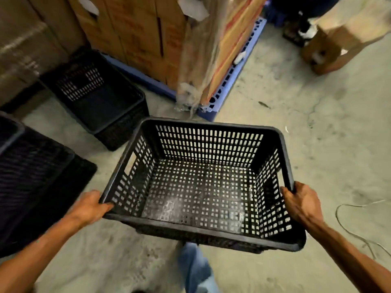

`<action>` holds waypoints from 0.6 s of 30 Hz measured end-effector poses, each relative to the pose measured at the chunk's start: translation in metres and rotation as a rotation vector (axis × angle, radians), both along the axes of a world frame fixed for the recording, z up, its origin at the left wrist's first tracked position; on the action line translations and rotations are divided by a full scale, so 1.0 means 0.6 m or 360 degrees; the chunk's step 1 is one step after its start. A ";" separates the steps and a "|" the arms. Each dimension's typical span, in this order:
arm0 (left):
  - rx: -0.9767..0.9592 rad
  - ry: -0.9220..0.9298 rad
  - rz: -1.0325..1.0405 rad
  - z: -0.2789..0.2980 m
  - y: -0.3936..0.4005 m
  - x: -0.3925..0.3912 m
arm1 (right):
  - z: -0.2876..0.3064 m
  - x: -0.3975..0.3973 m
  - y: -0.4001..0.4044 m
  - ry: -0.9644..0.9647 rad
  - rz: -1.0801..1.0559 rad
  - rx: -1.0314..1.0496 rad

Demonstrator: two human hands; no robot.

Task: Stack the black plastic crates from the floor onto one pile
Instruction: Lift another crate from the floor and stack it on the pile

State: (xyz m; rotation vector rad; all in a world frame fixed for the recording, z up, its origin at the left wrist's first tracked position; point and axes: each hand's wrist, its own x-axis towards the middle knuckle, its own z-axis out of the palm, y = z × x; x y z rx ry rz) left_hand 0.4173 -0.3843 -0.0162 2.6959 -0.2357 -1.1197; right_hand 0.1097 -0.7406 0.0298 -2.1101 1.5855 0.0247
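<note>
I hold an empty black perforated plastic crate [203, 187] in the air above the concrete floor, in the middle of the view. My left hand [91, 207] grips its near left corner at the rim. My right hand [301, 203] grips the right rim near the handle slot. A pile of nested black crates [99, 102] stands on the floor at the upper left, beside the pallet. Another black crate [31, 166] sits at the left edge, partly cut off by the frame.
A blue pallet [230, 81] loaded with wrapped cardboard boxes [160, 39] stands straight ahead. More wrapped boxes fill the far left. A loose cardboard box [342, 45] and another person's feet are at the upper right. A thin cable [347, 227] lies on the floor at right. My leg [194, 269] shows below the crate.
</note>
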 end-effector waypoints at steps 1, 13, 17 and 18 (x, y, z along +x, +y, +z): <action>-0.0056 -0.0047 0.0048 0.053 0.029 -0.005 | 0.047 0.007 0.016 -0.0061 0.0031 -0.0042; -0.0730 -0.0629 0.0884 0.439 0.432 -0.061 | 0.434 0.240 0.237 -0.0838 0.0635 -0.0598; -0.0933 -0.0746 0.1188 0.478 0.525 -0.040 | 0.474 0.392 0.320 -0.0965 0.0883 -0.0635; -0.0958 -0.0789 0.1250 0.484 0.547 -0.034 | 0.480 0.432 0.345 -0.1000 0.0948 -0.0632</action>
